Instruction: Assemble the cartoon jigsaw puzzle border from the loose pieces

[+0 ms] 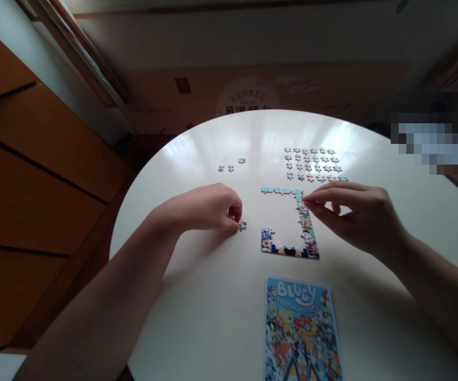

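On the white table lies a partly joined jigsaw puzzle border [310, 241], with a gap in its left side and a bare middle. My left hand [216, 206] is closed in a pinch on a loose puzzle piece [242, 226], held at the tabletop left of the border. At the border's upper right, my right hand [356, 211] has thumb and fingers pinched together on a piece of the right edge. Its fingertips partly cover that piece. Below the puzzle lies a colourful "Bluey" picture sheet [302, 328] showing many cartoon figures.
Several loose pieces [318, 159] are set out in rows behind the border. Three more pieces [231, 168] lie at the back left. The round table's edge [133, 206] curves around on the left. Orange-brown panels [34, 180] stand beyond it.
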### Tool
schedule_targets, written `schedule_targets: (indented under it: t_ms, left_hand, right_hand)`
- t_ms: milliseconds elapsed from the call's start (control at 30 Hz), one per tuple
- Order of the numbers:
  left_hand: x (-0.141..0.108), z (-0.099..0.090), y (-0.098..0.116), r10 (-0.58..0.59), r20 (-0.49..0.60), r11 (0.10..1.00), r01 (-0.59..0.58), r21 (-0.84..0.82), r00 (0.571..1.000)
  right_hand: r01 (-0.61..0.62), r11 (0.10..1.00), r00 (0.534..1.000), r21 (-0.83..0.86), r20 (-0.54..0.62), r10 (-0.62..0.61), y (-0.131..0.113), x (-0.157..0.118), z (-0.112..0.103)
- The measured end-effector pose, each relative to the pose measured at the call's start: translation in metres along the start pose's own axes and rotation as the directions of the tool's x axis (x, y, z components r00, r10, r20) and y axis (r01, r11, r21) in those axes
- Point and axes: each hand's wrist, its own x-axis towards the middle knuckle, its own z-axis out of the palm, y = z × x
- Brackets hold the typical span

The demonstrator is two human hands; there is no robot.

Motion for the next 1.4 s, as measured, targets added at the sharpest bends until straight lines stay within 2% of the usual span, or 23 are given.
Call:
schedule_targets:
  t_ms: [167, 267, 333, 400, 467, 633, 733, 833, 900, 1033, 1167, 1400]
  left_hand:
    - [0.004, 0.0, -0.004, 0.05, -0.088, 0.998, -0.046, 0.052, 0.995]
    - [0.007, 0.001, -0.006, 0.112, -0.223, 0.99, -0.09, 0.105, 0.968]
    - [0.01, 0.002, -0.006, 0.149, -0.374, 0.985, -0.102, 0.142, 0.916]
    - [0.013, 0.003, -0.006, 0.171, -0.513, 0.982, -0.102, 0.161, 0.841]
    - [0.017, 0.005, -0.007, 0.179, -0.605, 0.982, -0.105, 0.156, 0.776]
    - [0.021, 0.006, -0.01, 0.168, -0.736, 0.985, -0.136, 0.103, 0.656]
    - [0.022, 0.006, -0.012, 0.188, -0.782, 0.978, -0.185, 0.095, 0.594]
    - [0.022, 0.007, -0.012, 0.219, -0.83, 0.967, -0.23, 0.114, 0.512]
    - [0.022, 0.007, -0.011, 0.213, -0.855, 0.969, -0.217, 0.122, 0.473]
    - [0.023, 0.007, -0.011, 0.159, -0.871, 0.985, -0.129, 0.111, 0.465]
    - [0.025, 0.007, -0.012, 0.193, -0.881, 0.98, -0.138, 0.147, 0.433]
    - [0.028, 0.009, -0.019, 0.188, -0.859, 0.982, -0.106, 0.156, 0.476]
  right_hand:
    - [-0.029, 0.998, 0.999, -0.061, -0.041, 0.026, -0.001, -0.001, -0.003]
    - [-0.042, 0.998, 0.998, -0.04, -0.058, 0.04, -0.001, -0.002, -0.003]
    - [-0.049, 0.998, 0.997, -0.036, -0.069, 0.046, -0.001, -0.003, -0.002]
    - [-0.047, 0.998, 0.996, -0.042, -0.074, 0.044, -0.001, -0.003, -0.002]
    - [-0.042, 0.998, 0.996, -0.051, -0.078, 0.038, 0.0, -0.004, -0.001]
    - [-0.03, 0.998, 0.996, -0.061, -0.088, 0.024, 0.003, -0.003, -0.002]
    - [-0.002, 0.999, 0.995, -0.051, -0.097, -0.003, 0.002, -0.002, -0.002]
    - [0.004, 1.0, 0.993, -0.016, -0.121, -0.006, 0.0, -0.002, -0.001]
    - [-0.019, 1.0, 0.989, 0.02, -0.147, 0.021, -0.001, -0.004, -0.001]
    - [-0.099, 0.994, 0.986, 0.045, -0.128, 0.104, -0.001, -0.006, 0.0]
    - [-0.118, 0.99, 0.987, 0.071, -0.105, 0.125, -0.001, -0.005, 0.0]
    - [-0.107, 0.987, 0.988, 0.12, -0.101, 0.119, 0.0, -0.004, 0.0]
